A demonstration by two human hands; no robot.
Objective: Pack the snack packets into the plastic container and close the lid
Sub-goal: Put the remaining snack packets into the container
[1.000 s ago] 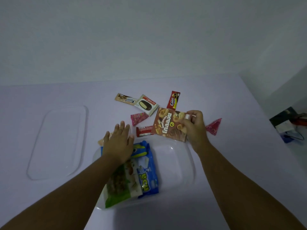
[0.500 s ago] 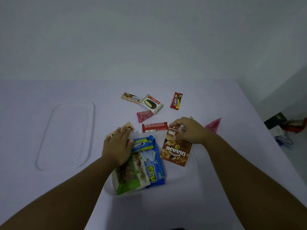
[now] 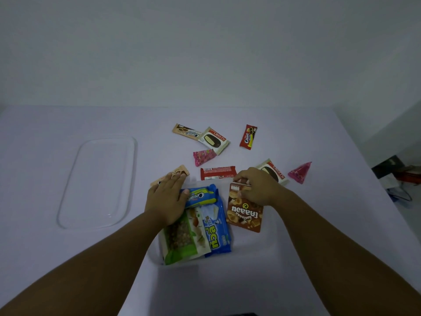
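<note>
Left hand (image 3: 167,197) hides beige packet's (image 3: 180,174) near end.

A pale lilac bench (image 3: 68,258) carries a clear plastic container (image 3: 262,245) near its front edge and, well apart to the left, the container's clear lid (image 3: 98,181) lying flat. Beyond the container lie loose packets: a tan wafer bar (image 3: 182,130) touching a Choco Pie (image 3: 213,140), a red Cream-O packet (image 3: 248,136), a pink sweet packet (image 3: 204,156) and a red wafer bar (image 3: 217,172). Another tan bar (image 3: 182,172), a second Choco Pie (image 3: 274,171) and a pink triangular packet (image 3: 300,172) lie nearer the container's far rim.
</note>
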